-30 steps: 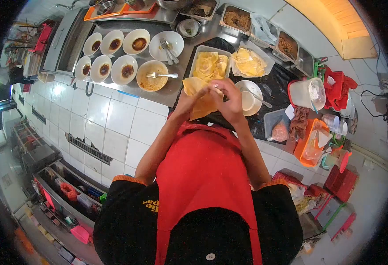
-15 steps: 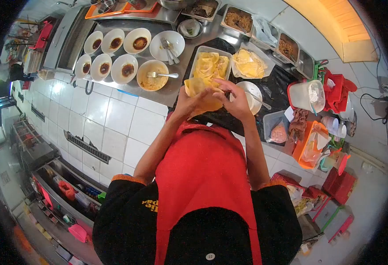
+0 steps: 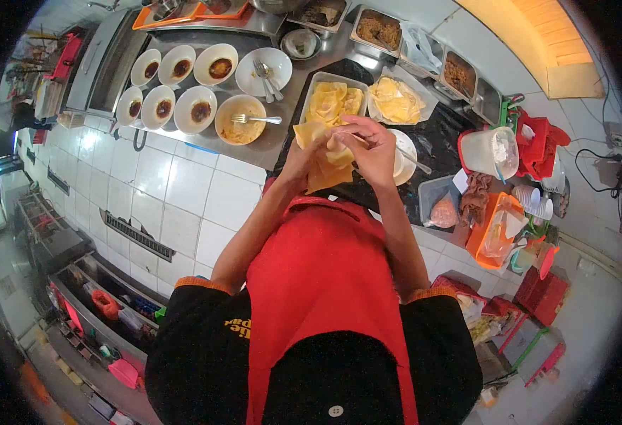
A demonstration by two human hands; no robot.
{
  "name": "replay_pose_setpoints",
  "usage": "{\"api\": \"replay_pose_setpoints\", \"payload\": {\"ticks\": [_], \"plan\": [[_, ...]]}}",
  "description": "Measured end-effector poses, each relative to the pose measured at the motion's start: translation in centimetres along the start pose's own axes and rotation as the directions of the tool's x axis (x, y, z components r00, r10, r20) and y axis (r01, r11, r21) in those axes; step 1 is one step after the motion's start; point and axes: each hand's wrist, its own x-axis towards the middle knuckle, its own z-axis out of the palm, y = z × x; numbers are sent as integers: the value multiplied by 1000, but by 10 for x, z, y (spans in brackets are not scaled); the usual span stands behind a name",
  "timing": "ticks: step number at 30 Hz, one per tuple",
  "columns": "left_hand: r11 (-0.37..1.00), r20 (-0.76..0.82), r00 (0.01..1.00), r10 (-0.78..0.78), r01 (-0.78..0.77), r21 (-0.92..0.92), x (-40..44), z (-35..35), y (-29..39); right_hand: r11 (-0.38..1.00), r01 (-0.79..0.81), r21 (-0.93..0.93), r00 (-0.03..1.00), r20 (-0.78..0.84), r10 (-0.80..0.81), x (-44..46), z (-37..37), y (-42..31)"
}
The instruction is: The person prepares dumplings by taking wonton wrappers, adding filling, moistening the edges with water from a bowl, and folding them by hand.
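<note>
Two hands on one yellow sheet (image 3: 331, 175) right now, both just past your apron (image 3: 321, 241). Your left hand (image 3: 304, 159) has it gripped from the side, and your right hand (image 3: 374, 152) is pinching a fold of it, though the exact fingertip contact is too small to tell. Compared with half a second ago, your right hand looks more bunched up, and way more of the sheet hangs out below your fingers. The dishes haven't budged.

Just beside your right hand you've got a white bowl (image 3: 411, 152) with a spoon (image 3: 418, 165) in it. Right past your hands, a tub (image 3: 340, 78) is full of folded yellow pieces (image 3: 331, 101), next to a pile of flat yellow sheets (image 3: 396, 99). Off left, there's a stained bowl (image 3: 227, 108) with a fork (image 3: 258, 120), then six bowls (image 3: 208, 117) holding dark sauce (image 3: 200, 111). Furthest back, a metal pan (image 3: 372, 47) holds brown food (image 3: 376, 31).
</note>
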Motion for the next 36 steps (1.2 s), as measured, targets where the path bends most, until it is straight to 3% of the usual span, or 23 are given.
{"api": "replay_pose_setpoints", "payload": {"ticks": [1, 5, 7, 11, 13, 14, 15, 16, 17, 18, 21, 23, 24, 26, 27, 29, 33, 34, 36], "plan": [[996, 12, 999, 35, -36, 78, 0, -1, 0, 997, 2, -83, 1000, 29, 0, 1, 0, -2], [969, 72, 985, 160, -170, 179, 4, -17, -12, 996, 30, -83, 998, 62, -25, 5, -4, 5], [919, 164, 965, 206, -248, 305, 4, -26, -14, 936, -88, -342, 966, 200, 164, 6, -12, 7], [886, 75, 984, 164, -180, 428, 9, -43, -23, 889, -52, -455, 949, 254, 185, 18, -16, 26], [970, -123, 976, 180, -156, 189, 25, -68, -40, 943, -102, -317, 961, 214, 176, 33, -24, 45], [969, -127, 975, 184, -158, 188, 31, -82, -40, 943, -101, -317, 960, 219, 176, 45, -32, 60], [996, -136, 988, 76, -80, -24, 33, -94, -36, 877, 160, -454, 972, 228, -59, 58, -42, 77], [972, -122, 992, -35, 5, -236, 30, -102, -30, 722, 390, -571, 920, 270, -284, 66, -43, 81], [910, -56, 995, -82, 52, -412, 25, -111, -24, 788, 37, -615, 989, 138, 61, 71, -46, 83], [908, -56, 995, -85, 54, -415, 19, -112, -16, 786, 35, -617, 988, 138, 64, 78, -45, 92], [728, 22, 1000, -5, 19, -685, 13, -114, 2, 888, 12, -460, 983, 166, 72, 99, -38, 133], [728, 39, 999, 17, 15, -685, 13, -113, 7, 909, -137, -393, 970, 134, 204, 104, -24, 148], [730, 59, 998, 37, 13, -684, 13, -112, 9, 908, -138, -395, 970, 134, 205, 103, -19, 157], [749, 91, 994, 68, 9, -663, 15, -108, 10, 810, -21, -586, 994, 77, 81, 102, -12, 171], [768, 119, 988, 99, 0, -640, 15, -104, 12, 809, -19, -587, 993, 80, 82, 101, -9, 169], [806, 92, 991, 99, -26, -591, 18, -95, 13, 677, 148, -721, 975, -9, -223, 91, -5, 166], [883, 124, 987, 104, -34, -469, 24, -77, 11, 786, 72, -614, 969, -145, -202, 75, 5, 117], [904, 155, 982, 106, -31, -427, 26, -73, 10, 790, 77, -608, 970, -138, -200, 69, 11, 100], [916, 171, 978, 117, -40, -399, 24, -60, 14, 822, 285, -494, 958, 123, -258, 52, 14, 64]]}}
